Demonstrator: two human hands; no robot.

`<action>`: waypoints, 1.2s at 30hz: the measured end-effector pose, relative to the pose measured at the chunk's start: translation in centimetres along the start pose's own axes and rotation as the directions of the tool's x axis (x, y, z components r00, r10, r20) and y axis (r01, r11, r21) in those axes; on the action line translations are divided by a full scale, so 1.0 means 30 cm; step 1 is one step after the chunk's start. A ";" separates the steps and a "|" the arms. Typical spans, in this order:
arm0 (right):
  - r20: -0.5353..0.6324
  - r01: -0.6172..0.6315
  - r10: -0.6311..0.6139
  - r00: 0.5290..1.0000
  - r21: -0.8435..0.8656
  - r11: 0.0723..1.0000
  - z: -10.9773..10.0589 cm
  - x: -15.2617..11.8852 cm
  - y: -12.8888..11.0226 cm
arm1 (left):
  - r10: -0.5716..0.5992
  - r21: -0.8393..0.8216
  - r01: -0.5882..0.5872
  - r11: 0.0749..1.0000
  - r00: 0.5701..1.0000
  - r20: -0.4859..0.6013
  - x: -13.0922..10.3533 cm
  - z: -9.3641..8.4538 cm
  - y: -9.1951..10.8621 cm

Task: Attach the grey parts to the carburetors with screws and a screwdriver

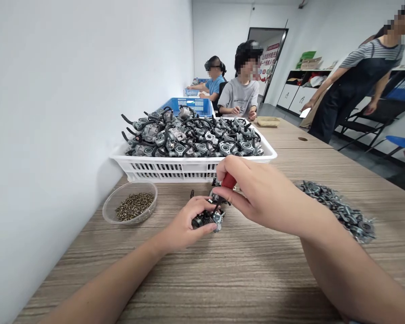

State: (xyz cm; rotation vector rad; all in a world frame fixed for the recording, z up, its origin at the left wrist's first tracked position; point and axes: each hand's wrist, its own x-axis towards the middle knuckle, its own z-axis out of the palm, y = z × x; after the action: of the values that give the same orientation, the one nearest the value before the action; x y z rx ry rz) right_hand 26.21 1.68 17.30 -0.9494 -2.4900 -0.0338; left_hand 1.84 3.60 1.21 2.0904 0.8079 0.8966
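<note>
My left hand [191,220] is closed round a carburetor [218,219], a small grey metal body with black parts, low over the wooden table. Above it, my right hand [253,189] grips a screwdriver [228,181] by its red handle. The dark shaft points down at the carburetor, its tip hidden near my left fingers. Just behind my hands, part of another dark metal piece shows in front of the white basket. To the left, a clear plastic bowl [110,207] holds many small brass-coloured screws [135,207].
A white plastic basket [168,170] heaped with carburetors [202,135] stands behind my hands. Right of my right forearm lies a pile of small metal parts [340,207]. Beyond are a blue crate [192,102], a yellow tray [268,121], two seated people and one standing at right.
</note>
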 end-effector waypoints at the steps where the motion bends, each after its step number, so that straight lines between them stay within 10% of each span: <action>1: -0.004 0.009 -0.009 1.000 0.003 1.000 0.004 0.000 -0.004 | 0.020 0.009 -0.020 1.000 1.000 0.013 0.002 0.001 0.004; 18: -0.037 0.062 -0.058 0.998 0.129 0.990 -0.094 -0.044 0.092 | 0.017 0.065 -0.021 0.998 0.998 0.064 0.013 -0.011 0.001; 36: 0.060 0.064 -0.073 0.996 0.144 0.988 -0.042 -0.018 0.101 | 0.015 0.067 -0.019 0.998 0.997 0.069 0.012 -0.013 0.007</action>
State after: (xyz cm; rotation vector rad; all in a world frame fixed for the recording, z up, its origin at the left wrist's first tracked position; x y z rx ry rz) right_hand 29.01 3.40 17.77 -0.8181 -2.5449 0.1526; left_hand 1.78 3.89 1.69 2.1774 0.7955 0.8118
